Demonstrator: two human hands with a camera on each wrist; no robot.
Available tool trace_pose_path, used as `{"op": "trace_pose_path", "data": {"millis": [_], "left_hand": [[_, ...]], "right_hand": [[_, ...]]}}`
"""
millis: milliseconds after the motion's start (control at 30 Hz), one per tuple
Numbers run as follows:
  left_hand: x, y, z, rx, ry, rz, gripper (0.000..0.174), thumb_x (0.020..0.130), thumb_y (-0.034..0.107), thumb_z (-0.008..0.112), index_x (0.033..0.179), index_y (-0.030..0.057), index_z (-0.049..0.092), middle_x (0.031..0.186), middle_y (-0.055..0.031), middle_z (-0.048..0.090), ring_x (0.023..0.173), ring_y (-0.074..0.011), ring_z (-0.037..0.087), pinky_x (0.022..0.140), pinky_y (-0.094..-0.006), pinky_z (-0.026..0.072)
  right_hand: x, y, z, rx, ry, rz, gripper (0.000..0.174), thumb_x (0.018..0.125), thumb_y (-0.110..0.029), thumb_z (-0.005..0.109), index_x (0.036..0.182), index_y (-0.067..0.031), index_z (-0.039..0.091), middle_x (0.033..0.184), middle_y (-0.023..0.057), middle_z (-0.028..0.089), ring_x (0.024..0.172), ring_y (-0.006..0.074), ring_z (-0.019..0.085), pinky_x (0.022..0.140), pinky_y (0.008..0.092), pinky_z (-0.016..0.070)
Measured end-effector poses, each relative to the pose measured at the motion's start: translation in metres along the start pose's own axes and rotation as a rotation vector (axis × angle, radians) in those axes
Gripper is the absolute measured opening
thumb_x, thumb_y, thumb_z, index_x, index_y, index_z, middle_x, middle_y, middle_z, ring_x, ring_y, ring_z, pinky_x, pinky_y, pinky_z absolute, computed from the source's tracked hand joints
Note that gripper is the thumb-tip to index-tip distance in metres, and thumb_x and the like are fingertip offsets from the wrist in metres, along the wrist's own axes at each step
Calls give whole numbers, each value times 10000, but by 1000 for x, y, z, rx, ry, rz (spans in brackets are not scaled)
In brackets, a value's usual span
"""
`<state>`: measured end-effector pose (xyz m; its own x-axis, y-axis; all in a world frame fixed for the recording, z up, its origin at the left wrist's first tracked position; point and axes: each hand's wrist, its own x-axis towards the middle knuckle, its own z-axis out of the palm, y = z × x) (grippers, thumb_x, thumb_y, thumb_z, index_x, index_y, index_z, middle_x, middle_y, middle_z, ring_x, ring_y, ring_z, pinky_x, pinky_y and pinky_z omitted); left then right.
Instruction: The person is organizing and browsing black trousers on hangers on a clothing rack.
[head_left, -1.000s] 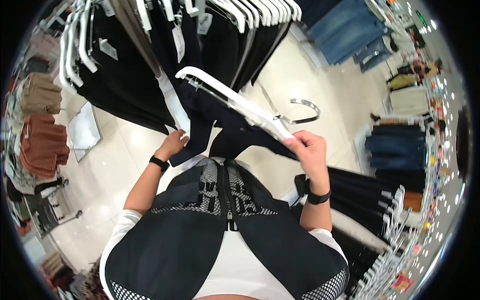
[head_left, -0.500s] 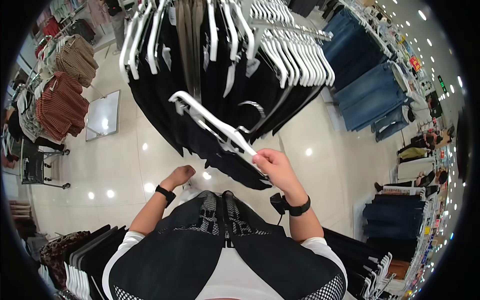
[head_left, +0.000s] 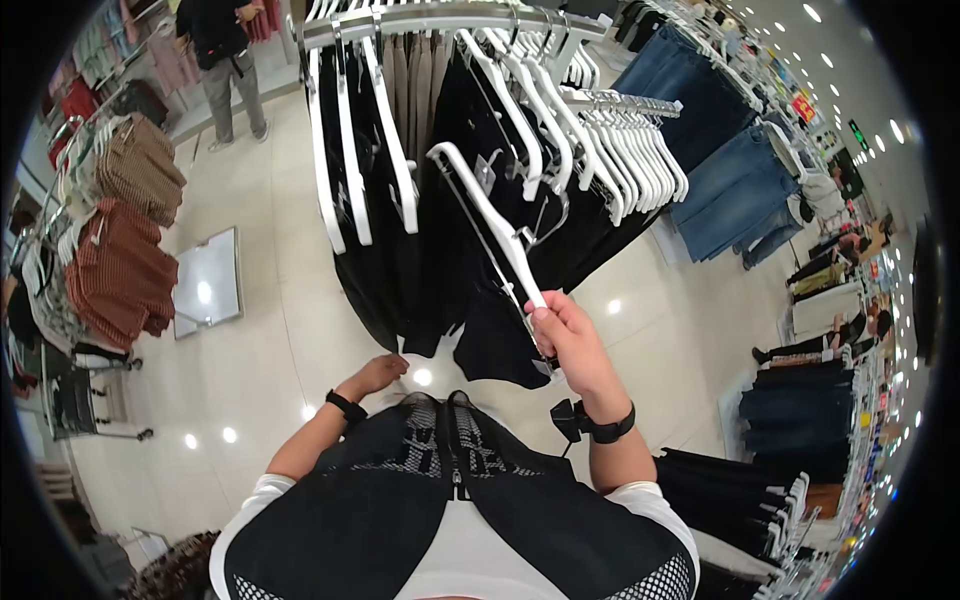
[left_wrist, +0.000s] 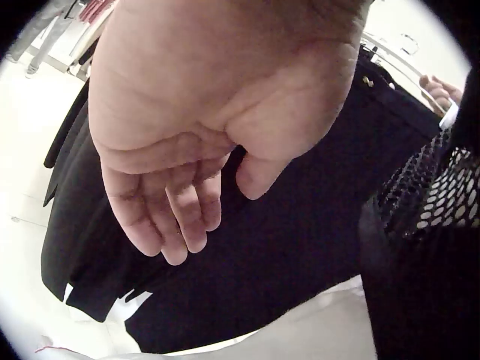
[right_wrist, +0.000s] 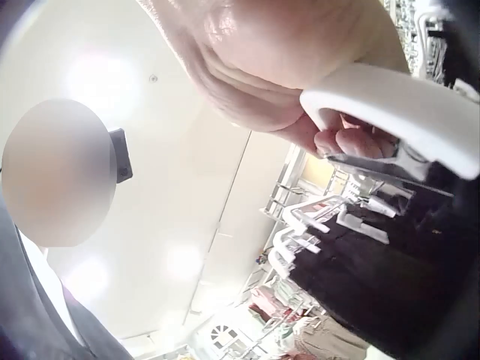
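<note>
My right hand (head_left: 568, 335) grips the near end of a white hanger (head_left: 490, 210), its fingers curled round the tip. Dark navy trousers (head_left: 498, 345) hang from the hanger, with a small gold-toned button at the waist in the left wrist view. The hanger slants away towards the rack, its metal hook pointing right. Lower left of the trousers, my left hand (head_left: 380, 373) hangs with loosely bent fingers and holds nothing. In the left wrist view the dark cloth (left_wrist: 262, 240) spreads behind that hand (left_wrist: 195, 127).
Ahead stands a metal rack (head_left: 440, 22) with dark trousers on several white hangers. Jeans (head_left: 745, 185) hang at the right, checked garments (head_left: 120, 270) at the left. A mirror-like panel (head_left: 208, 285) is near the floor. A person (head_left: 225, 75) stands at the back left.
My left hand let go of the cloth and drew back, then moved slightly right. My right hand still holds the hanger, which has turned steeper towards the rack. The view has shifted.
</note>
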<state>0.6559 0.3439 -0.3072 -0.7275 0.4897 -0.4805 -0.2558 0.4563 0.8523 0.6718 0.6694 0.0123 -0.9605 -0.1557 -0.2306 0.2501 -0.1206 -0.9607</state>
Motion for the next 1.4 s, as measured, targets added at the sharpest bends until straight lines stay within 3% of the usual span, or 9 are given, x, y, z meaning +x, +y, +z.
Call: {"op": "trace_pose_path", "data": {"millis": [67,200,500,733,767,967,1033,1167,1400], "left_hand": [[13,-22,-15,163,-18,102,357,983,286,559,1163,-7,652,1030,-120,703,918,-203,677,849,-336,537],[6,-15,-30,76,-1,-11,330,956,307,585,1107,32,689,1003,-133,725,911,-229,702,856,-352,542],[17,-46,-46,-19,0,118,299,962,275,593,1105,24,672,966,-105,713,852,-201,682,812,-339,543],[-3,-29,-63,-81,56,-7,286,965,209,585,1133,-13,648,1008,-100,700,916,-185,664,847,-313,529],[-5,-30,-64,-70,63,-32,281,967,201,577,1133,-15,647,1009,-103,700,918,-186,665,848,-314,529],[2,-29,-49,-54,170,-22,226,963,171,576,1096,11,663,963,-103,717,894,-192,685,820,-326,540],[8,-5,-41,-96,195,58,223,978,172,570,1101,8,658,977,-107,717,916,-189,684,836,-326,535],[17,68,-29,-85,139,219,225,1003,178,572,1132,7,643,1019,-111,714,973,-182,675,872,-313,519],[34,216,-2,-310,39,279,265,1033,129,517,1274,26,553,1165,-61,653,1072,-152,613,941,-293,472]], "right_hand": [[14,-18,25,-6,59,-65,162,1031,-168,510,1108,-31,547,705,-65,421,590,30,361,527,198,305],[37,-62,58,-97,118,-160,169,1031,-195,506,1073,-40,554,681,-59,420,583,40,359,539,203,302],[115,-123,115,-217,50,-229,211,1029,-223,545,1075,-21,580,736,-67,442,603,21,369,519,189,308],[175,-116,123,-212,-26,-140,207,1018,-188,550,1130,-17,583,762,-60,487,621,25,406,550,190,359],[179,-109,123,-216,-48,-113,259,1016,-182,548,1200,-1,572,819,-44,534,676,35,454,611,201,412],[183,-74,96,-256,48,-448,345,1027,-211,534,1306,-9,541,1045,22,598,906,91,558,792,239,457],[182,-65,78,-333,126,-569,292,1018,-200,535,1222,4,581,1046,61,528,938,126,530,871,279,452],[172,-51,45,-348,35,-635,223,994,-97,519,1180,-4,598,996,77,546,862,157,560,810,280,464],[160,-29,-36,-602,-517,-545,169,884,23,541,969,5,685,819,80,608,722,163,621,673,278,494]]}}
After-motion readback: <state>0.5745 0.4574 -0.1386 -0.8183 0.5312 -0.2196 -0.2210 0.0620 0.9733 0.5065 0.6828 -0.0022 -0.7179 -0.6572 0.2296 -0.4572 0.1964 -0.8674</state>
